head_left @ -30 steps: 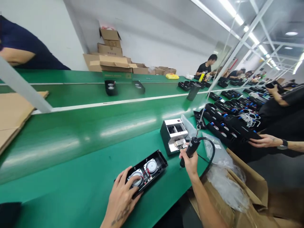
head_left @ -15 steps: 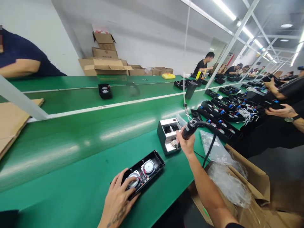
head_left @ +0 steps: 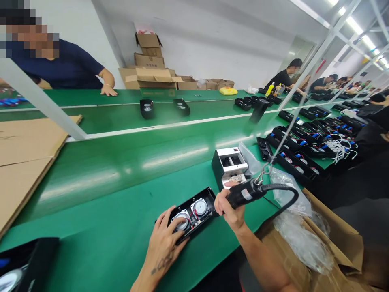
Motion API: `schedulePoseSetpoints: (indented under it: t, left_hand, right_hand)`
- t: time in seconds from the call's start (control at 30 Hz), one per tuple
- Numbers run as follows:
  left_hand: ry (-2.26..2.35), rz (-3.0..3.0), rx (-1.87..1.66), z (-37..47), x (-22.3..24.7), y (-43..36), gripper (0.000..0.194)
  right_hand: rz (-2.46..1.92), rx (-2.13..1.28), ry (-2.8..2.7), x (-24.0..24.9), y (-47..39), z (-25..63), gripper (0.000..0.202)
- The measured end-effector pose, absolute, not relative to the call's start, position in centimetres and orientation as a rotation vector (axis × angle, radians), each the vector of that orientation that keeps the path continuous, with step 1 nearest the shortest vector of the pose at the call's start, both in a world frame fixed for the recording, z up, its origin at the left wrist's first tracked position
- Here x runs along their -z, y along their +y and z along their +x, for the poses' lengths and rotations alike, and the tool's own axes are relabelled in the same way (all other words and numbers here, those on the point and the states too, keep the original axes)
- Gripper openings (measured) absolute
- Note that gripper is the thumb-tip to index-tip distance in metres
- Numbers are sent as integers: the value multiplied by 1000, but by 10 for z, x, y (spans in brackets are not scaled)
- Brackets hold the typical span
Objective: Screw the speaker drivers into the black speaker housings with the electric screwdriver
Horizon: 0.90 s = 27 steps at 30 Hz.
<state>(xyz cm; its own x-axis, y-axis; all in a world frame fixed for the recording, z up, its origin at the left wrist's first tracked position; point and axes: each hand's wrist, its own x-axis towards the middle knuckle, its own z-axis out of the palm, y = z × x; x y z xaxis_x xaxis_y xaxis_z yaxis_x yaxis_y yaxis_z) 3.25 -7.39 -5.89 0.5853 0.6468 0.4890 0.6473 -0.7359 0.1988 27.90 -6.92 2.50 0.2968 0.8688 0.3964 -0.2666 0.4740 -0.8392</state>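
An open black speaker housing (head_left: 198, 227) lies on the green bench, with two round speaker drivers (head_left: 200, 207) and red wires inside. My left hand (head_left: 167, 230) grips its left end, fingers over the rim and the nearer driver, thumb along the front side. In my right hand (head_left: 231, 207) is a black electric screwdriver (head_left: 243, 194), hung from a cord and trailing a thick black cable. The tool leans toward the right end of the housing; its tip is hidden by the hand. Behind it stands a screw feeder box (head_left: 220, 172) with a silver top.
Several black housings (head_left: 291, 140) crowd the bench at the right. An open carton (head_left: 337, 219) with plastic bags (head_left: 306, 239) sits by my right arm. Flat cardboard (head_left: 27, 142) lies left, another housing (head_left: 39, 259) at lower left. A co-worker (head_left: 73, 65) leans across the bench.
My right hand has brought the screwdriver from the screw feeder down to the housing's right end, tilting it flatter. My left hand still holds the housing. The view has swung left.
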Motion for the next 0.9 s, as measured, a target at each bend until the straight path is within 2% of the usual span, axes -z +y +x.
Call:
schedulePoseSetpoints:
  t: [0.73,0.9]
  left_hand:
    - [-1174,-2826,888,35,57,-77,5]
    - [-1198,-2829,923,35,62,-79,10]
  right_hand:
    - [-796,-866,-1088,-8,-72,262,32]
    - [-826,-874,-1103,-2,-75,262,30]
